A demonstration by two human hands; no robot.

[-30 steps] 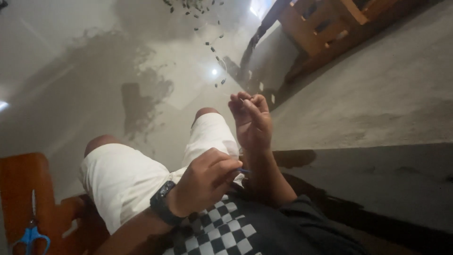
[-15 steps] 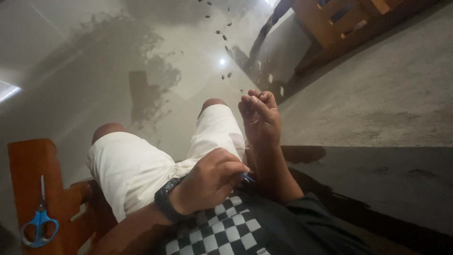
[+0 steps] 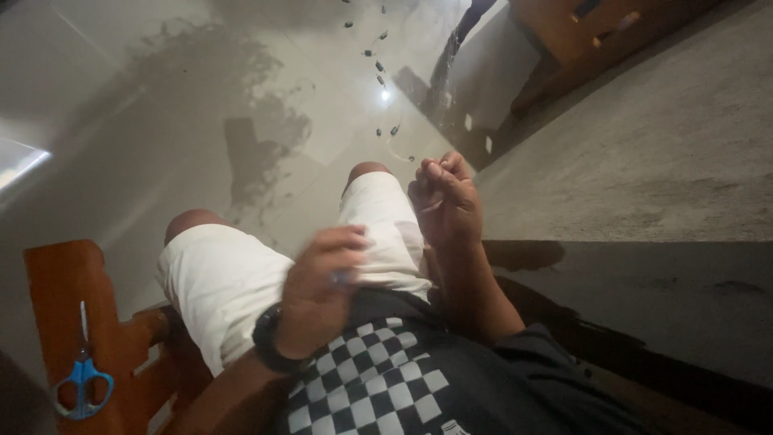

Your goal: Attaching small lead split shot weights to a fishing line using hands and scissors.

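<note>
Here | right hand (image 3: 444, 201) grip pinched, contents unclear | left hand (image 3: 320, 292) blurred over white shorts (image 3: 233, 278)

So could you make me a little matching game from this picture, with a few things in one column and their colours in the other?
Things:
1. scissors
2. shorts
3. wristband
4. wooden stool

Colours:
A. black
B. reddish brown
C. blue handles
D. white

Pairs: 1-C, 2-D, 3-A, 4-B
</note>
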